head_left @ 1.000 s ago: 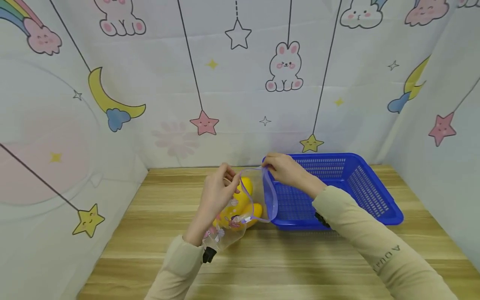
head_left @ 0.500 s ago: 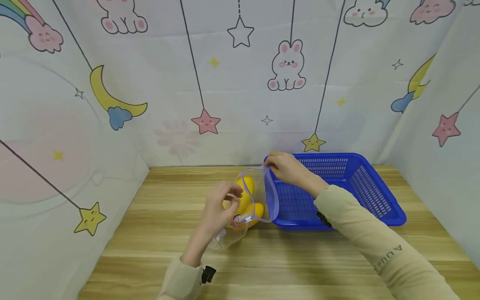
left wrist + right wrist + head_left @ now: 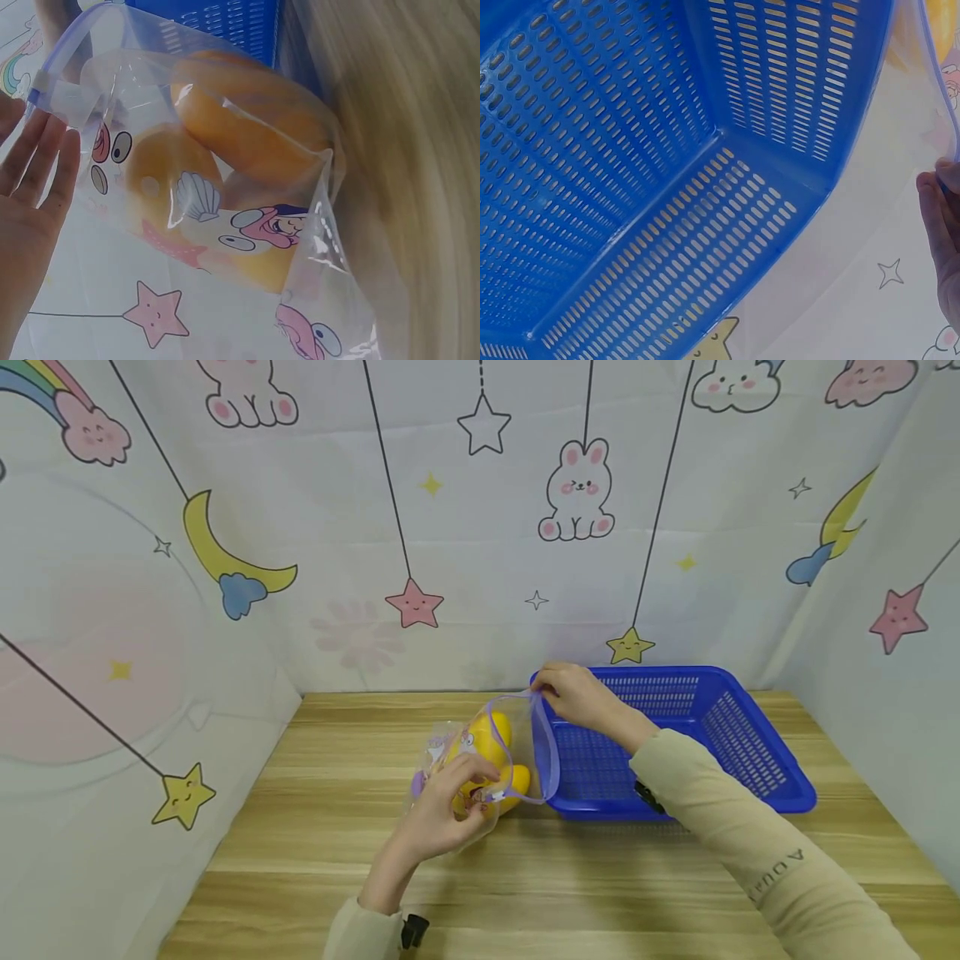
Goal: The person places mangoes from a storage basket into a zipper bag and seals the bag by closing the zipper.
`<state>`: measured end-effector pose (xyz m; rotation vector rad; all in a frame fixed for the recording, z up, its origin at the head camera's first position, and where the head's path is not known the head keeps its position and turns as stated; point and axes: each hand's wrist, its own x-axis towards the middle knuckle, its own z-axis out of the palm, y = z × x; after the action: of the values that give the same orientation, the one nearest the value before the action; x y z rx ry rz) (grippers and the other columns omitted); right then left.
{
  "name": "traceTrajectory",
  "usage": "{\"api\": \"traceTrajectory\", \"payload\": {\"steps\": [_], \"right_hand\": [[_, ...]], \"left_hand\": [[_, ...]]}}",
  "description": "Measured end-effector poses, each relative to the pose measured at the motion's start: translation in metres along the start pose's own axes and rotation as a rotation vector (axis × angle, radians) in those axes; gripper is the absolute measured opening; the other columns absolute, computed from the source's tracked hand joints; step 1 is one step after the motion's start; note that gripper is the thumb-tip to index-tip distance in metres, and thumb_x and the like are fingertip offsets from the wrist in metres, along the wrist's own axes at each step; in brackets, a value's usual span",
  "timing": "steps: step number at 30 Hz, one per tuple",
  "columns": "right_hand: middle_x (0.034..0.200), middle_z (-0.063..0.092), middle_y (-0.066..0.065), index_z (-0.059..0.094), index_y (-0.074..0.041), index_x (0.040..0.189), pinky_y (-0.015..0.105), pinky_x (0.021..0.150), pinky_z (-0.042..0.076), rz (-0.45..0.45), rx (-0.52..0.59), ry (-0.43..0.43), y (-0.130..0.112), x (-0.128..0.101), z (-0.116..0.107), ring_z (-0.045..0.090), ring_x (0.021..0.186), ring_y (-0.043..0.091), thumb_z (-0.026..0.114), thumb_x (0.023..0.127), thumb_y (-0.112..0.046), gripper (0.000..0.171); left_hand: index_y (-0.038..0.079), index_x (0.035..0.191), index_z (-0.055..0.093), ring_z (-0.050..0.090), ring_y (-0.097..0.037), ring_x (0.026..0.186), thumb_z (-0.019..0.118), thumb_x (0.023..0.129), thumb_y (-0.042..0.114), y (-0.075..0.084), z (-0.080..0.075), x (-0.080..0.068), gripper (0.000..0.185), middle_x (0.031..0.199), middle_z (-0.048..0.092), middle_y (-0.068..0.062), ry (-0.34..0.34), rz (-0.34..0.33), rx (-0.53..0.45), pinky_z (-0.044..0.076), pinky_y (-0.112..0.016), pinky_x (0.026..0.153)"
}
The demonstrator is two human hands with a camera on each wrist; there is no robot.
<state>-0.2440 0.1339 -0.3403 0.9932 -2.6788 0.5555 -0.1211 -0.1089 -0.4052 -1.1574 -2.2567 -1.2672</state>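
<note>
A clear zip bag (image 3: 547, 756) with a purple rim and cartoon sea prints lies on the table, its mouth gaping toward the right. Inside it are several yellow, mango-shaped fruits (image 3: 491, 737), which look orange-yellow (image 3: 244, 116) in the left wrist view. My right hand (image 3: 576, 695) pinches the back corner of the bag's rim. At the front corner, near the white zip slider (image 3: 495, 796), is my left hand (image 3: 438, 817), thumb and fingers apart. In the left wrist view the left fingers (image 3: 56, 169) stretch out right beside the slider, with nothing gripped.
A blue perforated plastic basket (image 3: 738, 739) stands right behind and beside the bag's mouth, under my right forearm. The wood-grain table (image 3: 337, 735) meets a white cloth backdrop (image 3: 337, 527) printed with stars, moons and rabbits at the back and sides.
My left hand has come down from the bag's upper left side to its front corner by the slider, uncovering the fruits and prints. The right hand keeps its pinch on the rim.
</note>
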Motion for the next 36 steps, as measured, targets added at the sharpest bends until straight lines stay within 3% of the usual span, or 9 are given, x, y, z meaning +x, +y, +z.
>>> {"api": "traceTrajectory", "payload": {"steps": [4, 9, 15, 25, 29, 31, 36], "right_hand": [[0.094, 0.070, 0.011, 0.071, -0.002, 0.097, 0.034, 0.075, 0.057, -0.004, -0.002, 0.004, -0.0001, 0.0003, 0.0001, 0.065, 0.084, 0.022, 0.059, 0.089, 0.002, 0.015], [0.095, 0.070, 0.011, 0.071, -0.002, 0.097, 0.035, 0.076, 0.057, 0.000, -0.001, 0.000, -0.0004, 0.0008, 0.0002, 0.066, 0.084, 0.022, 0.059, 0.089, 0.002, 0.015], [0.096, 0.070, 0.010, 0.071, -0.002, 0.097, 0.035, 0.077, 0.057, 0.011, 0.000, -0.005, -0.0017, 0.0012, -0.0011, 0.065, 0.085, 0.022, 0.059, 0.089, 0.001, 0.015], [0.096, 0.070, 0.009, 0.070, -0.003, 0.097, 0.034, 0.076, 0.056, 0.010, -0.004, -0.014, -0.0027, 0.0028, -0.0023, 0.065, 0.085, 0.021, 0.058, 0.089, 0.002, 0.016], [0.095, 0.069, 0.009, 0.070, -0.003, 0.096, 0.033, 0.075, 0.056, -0.001, -0.001, -0.004, -0.0028, 0.0033, -0.0024, 0.064, 0.083, 0.020, 0.058, 0.089, 0.003, 0.015], [0.095, 0.070, 0.009, 0.070, -0.003, 0.095, 0.033, 0.075, 0.056, -0.005, -0.001, 0.002, -0.0029, 0.0037, -0.0021, 0.064, 0.083, 0.021, 0.058, 0.088, 0.003, 0.015], [0.094, 0.070, 0.010, 0.071, -0.003, 0.094, 0.035, 0.077, 0.056, -0.011, -0.005, 0.010, -0.0029, 0.0050, -0.0025, 0.065, 0.085, 0.022, 0.059, 0.087, 0.003, 0.015]], "left_hand": [[0.007, 0.111, 0.057, 0.057, -0.018, 0.098, 0.067, 0.076, -0.003, -0.0007, 0.0015, -0.0015, 0.038, 0.110, 0.060, -0.005, 0.010, 0.018, 0.041, 0.054, -0.030, 0.083], [0.010, 0.101, 0.059, 0.054, -0.014, 0.092, 0.071, 0.079, 0.003, -0.0023, 0.0027, -0.0026, 0.026, 0.103, 0.059, 0.000, 0.020, 0.019, 0.128, 0.051, -0.026, 0.076], [0.012, 0.093, 0.061, 0.055, -0.010, 0.093, 0.071, 0.078, -0.001, -0.0053, 0.0051, -0.0055, 0.023, 0.100, 0.062, 0.000, 0.029, 0.052, 0.200, 0.050, -0.021, 0.079], [0.011, 0.091, 0.063, 0.056, -0.012, 0.083, 0.071, 0.078, -0.006, -0.0029, 0.0067, -0.0064, 0.023, 0.093, 0.064, 0.000, 0.060, 0.042, 0.192, 0.051, -0.024, 0.073], [0.013, 0.090, 0.064, 0.057, -0.010, 0.082, 0.070, 0.079, -0.006, -0.0017, 0.0065, -0.0067, 0.022, 0.091, 0.064, 0.002, 0.083, 0.037, 0.208, 0.049, -0.037, 0.085], [0.013, 0.090, 0.065, 0.058, -0.009, 0.080, 0.070, 0.080, -0.005, -0.0017, 0.0063, -0.0068, 0.021, 0.090, 0.065, 0.002, 0.085, 0.036, 0.207, 0.049, -0.038, 0.086], [0.012, 0.091, 0.066, 0.059, -0.007, 0.078, 0.070, 0.079, -0.004, -0.0011, 0.0058, -0.0066, 0.020, 0.089, 0.065, 0.002, 0.089, 0.062, 0.197, 0.052, -0.024, 0.075]]}}
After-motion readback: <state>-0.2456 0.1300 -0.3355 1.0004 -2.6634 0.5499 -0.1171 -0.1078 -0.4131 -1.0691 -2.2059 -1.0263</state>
